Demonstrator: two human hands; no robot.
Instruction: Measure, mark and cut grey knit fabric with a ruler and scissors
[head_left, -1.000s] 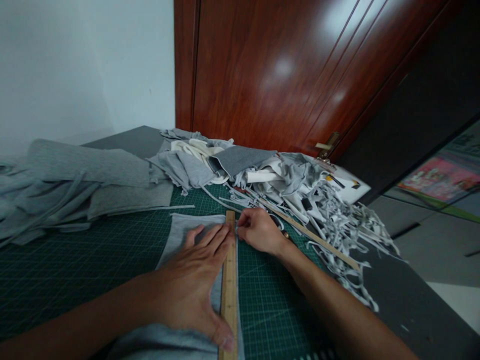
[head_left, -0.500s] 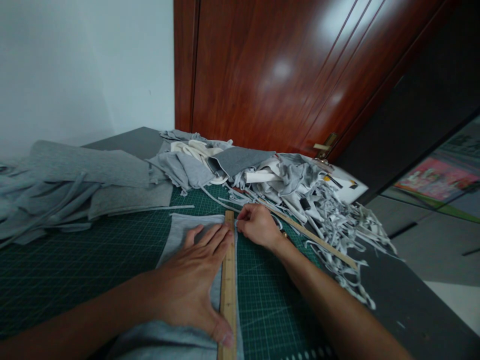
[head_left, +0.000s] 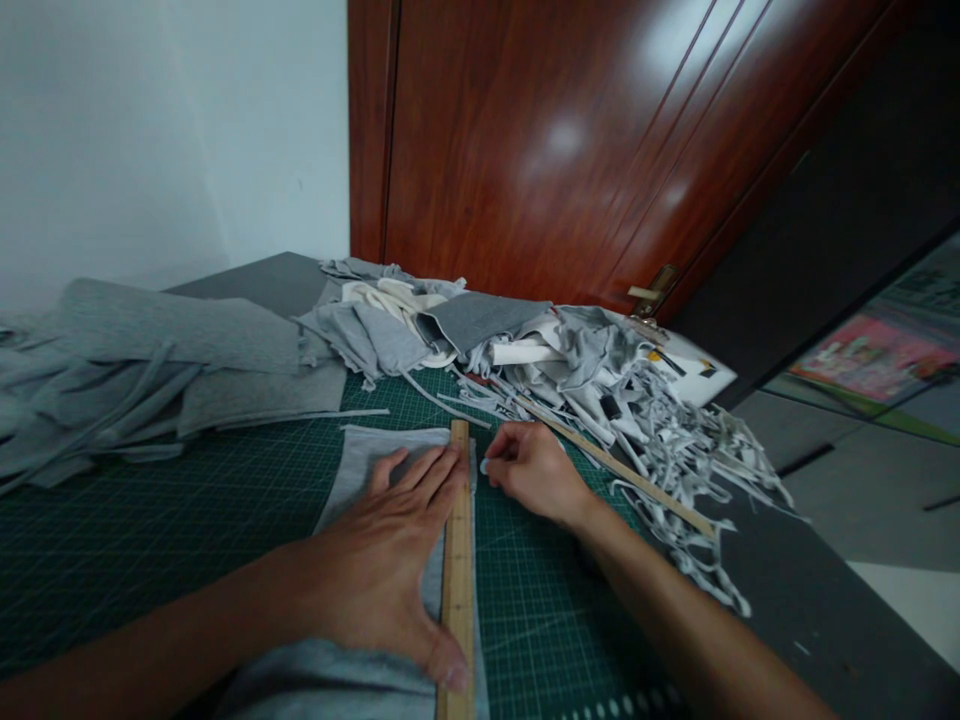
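Item, grey knit fabric piece (head_left: pixel 375 455) on the green cutting mat (head_left: pixel 187 520) of my desk: soft, light, stretchy, so I judge it best pinned flat—my left hand (head_left: pixel 390 570) splays fingers over it and the wooden ruler (head_left: pixel 458 560); right hand (head_left: pixel 534 470) fingers pinched on something small at its edge.

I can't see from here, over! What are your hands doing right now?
Left hand flat, pressing wooden ruler onto grey fabric. Right hand closed beside ruler's far end, contents hidden. Scrap strips piled right, second ruler among them.
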